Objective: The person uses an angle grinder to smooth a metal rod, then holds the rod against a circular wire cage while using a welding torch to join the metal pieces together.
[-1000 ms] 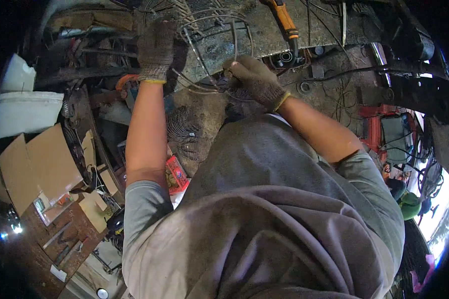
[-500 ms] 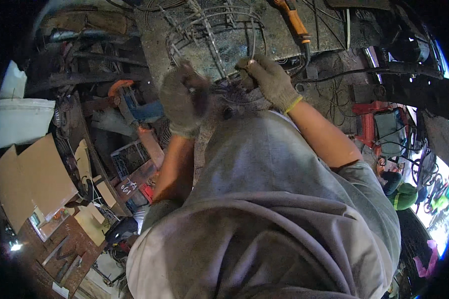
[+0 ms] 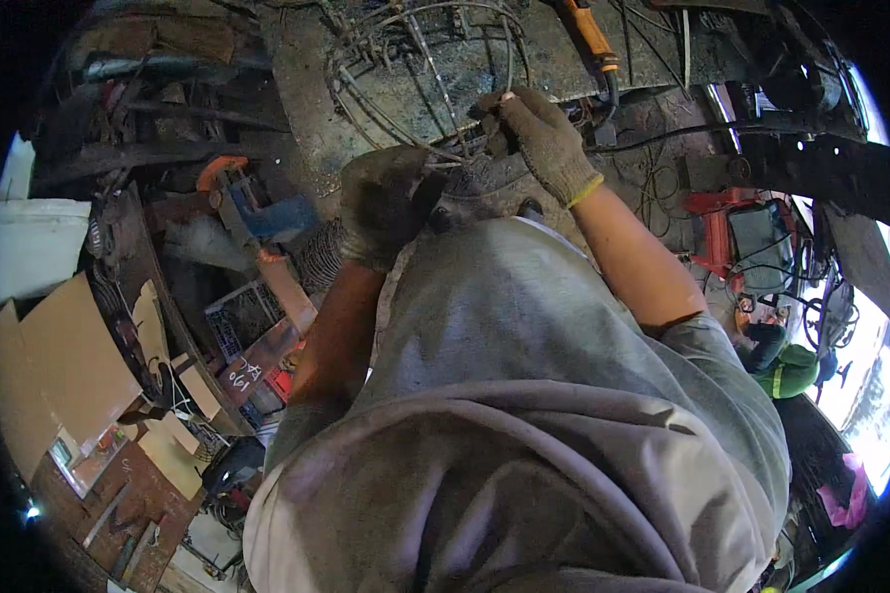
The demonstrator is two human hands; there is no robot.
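Observation:
A round frame of thin metal rods (image 3: 432, 71), made of hoops and cross bars, lies tilted at the near edge of a stained work table (image 3: 302, 119). My right hand (image 3: 544, 143), in a worn knit glove with a yellow cuff edge, pinches the frame's right side, a bare thumb tip showing against a rod. My left hand (image 3: 386, 203), in a darker-looking glove, is curled beside the frame's near left end. Its fingertips are in shadow, and what they close on is hidden. Grey cloth (image 3: 504, 296) covers my lap just below both hands.
An orange-handled tool (image 3: 591, 38) with a dark cable lies on the table's right part. Right of me stands a red machine (image 3: 717, 232). To the left are a blue and orange metal tool (image 3: 267, 212), cardboard (image 3: 74, 356) and piled scrap.
The view has shifted slightly. My left hand, blurred before, is now steadier and a little farther right. The frame has tilted, its near hoop now showing between my hands. My right hand keeps its pinch.

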